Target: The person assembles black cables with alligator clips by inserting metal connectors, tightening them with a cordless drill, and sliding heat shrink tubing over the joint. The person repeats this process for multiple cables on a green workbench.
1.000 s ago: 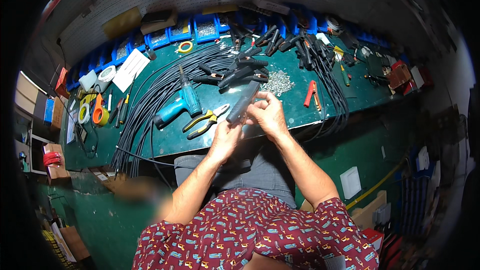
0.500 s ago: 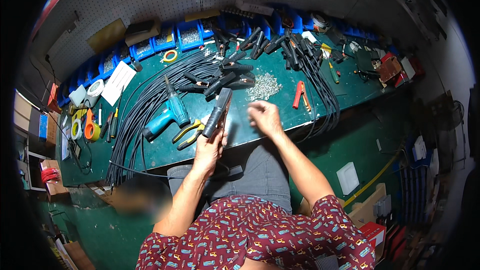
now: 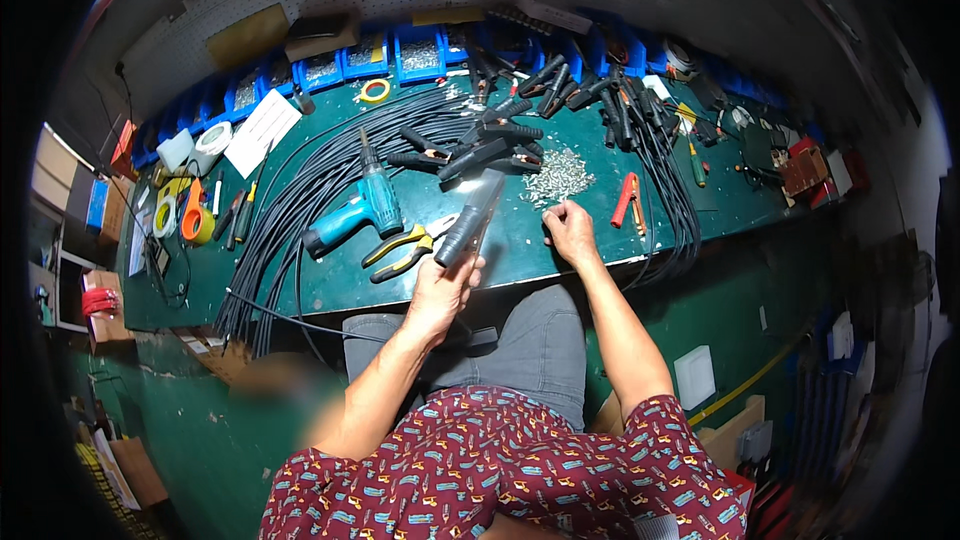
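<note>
My left hand [image 3: 446,295] is wrapped round the ribbed handle of a black battery clamp [image 3: 468,227], which points up and away over the bench and is slightly blurred. At the near edge of a pile of small silvery screws [image 3: 560,178], my right hand [image 3: 573,233] has its fingers curled together; whatever they pinch, if anything, is too small to make out. More black clamps [image 3: 480,152] lie heaped beyond my left hand. Just left of the held clamp rest yellow-and-black pliers [image 3: 412,248] and a teal power drill [image 3: 362,208].
Bundled black cables [image 3: 285,205] curve across the left of the bench, and a second bundle [image 3: 672,195] hangs off its right front. A red clamp [image 3: 625,202] lies right of the screws. Blue parts bins [image 3: 418,58] line the back. Tape rolls [image 3: 200,224] sit at left.
My right hand has come down to the near edge of the screw pile, its fingers drawn together. My left hand still grips the clamp. The whole view has shifted a little.
</note>
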`<state>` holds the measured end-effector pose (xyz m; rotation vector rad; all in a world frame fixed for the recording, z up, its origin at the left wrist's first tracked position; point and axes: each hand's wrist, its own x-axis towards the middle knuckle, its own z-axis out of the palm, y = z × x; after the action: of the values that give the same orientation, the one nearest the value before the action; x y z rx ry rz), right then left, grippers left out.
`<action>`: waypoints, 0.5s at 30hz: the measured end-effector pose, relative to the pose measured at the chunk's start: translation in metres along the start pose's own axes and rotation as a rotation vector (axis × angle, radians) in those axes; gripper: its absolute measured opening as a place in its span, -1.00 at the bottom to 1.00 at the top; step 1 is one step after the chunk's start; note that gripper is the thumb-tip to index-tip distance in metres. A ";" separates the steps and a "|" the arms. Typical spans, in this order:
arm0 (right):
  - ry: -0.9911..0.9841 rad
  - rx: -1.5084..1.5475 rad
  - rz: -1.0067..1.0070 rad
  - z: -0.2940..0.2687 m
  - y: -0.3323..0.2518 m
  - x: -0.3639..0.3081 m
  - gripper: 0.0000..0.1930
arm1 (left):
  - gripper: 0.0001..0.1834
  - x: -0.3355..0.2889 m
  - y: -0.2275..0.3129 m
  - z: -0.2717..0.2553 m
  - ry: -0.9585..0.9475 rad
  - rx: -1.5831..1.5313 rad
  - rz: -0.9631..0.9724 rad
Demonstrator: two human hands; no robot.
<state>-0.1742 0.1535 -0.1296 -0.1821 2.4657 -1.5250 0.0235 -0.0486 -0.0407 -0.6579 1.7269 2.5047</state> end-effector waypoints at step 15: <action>-0.470 0.908 0.242 0.021 -0.087 -0.089 -0.82 | -0.62 -0.005 0.001 0.010 -0.077 0.015 0.158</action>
<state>-0.0840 0.1166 -0.0484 -0.0574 1.2361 -2.0158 0.0247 -0.0394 -0.0347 -0.4335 1.8366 2.5763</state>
